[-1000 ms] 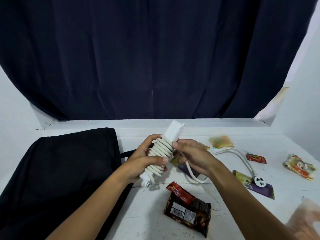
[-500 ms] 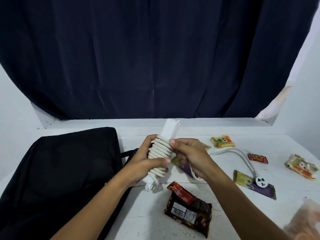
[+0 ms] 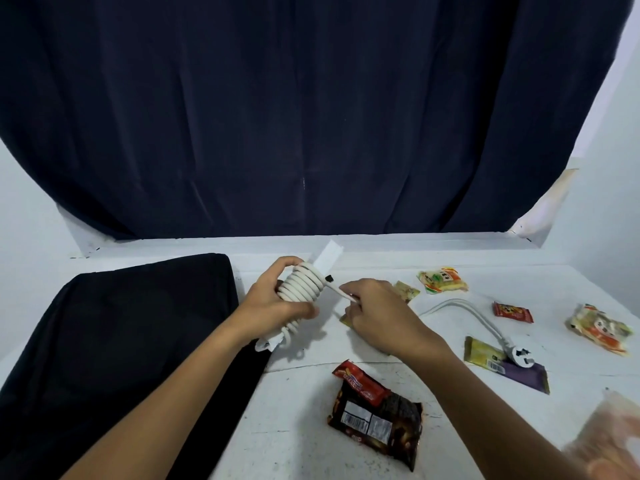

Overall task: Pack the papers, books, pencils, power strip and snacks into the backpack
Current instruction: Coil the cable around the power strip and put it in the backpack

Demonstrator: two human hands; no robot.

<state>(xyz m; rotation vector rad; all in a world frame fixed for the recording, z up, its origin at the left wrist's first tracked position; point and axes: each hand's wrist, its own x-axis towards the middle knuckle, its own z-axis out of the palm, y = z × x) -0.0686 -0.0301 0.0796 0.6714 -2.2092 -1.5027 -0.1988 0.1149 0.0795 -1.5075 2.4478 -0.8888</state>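
Left hand [image 3: 273,306] grips the strip [image 3: 304,289] above the table by the backpack [image 3: 121,323], right hand [image 3: 377,313] pinches the cord [image 3: 343,293] taut, probably so the coils stay tight for packing.

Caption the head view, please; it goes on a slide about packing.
Left hand grips the power strip while right hand winds its cord; snacks lie around.

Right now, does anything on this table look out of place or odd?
Mostly the power strip: the left hand grips it with cord coiled round it, yet the loose end and plug trail across the table over a purple-and-yellow snack packet. Other snacks lie scattered, outside the black backpack.
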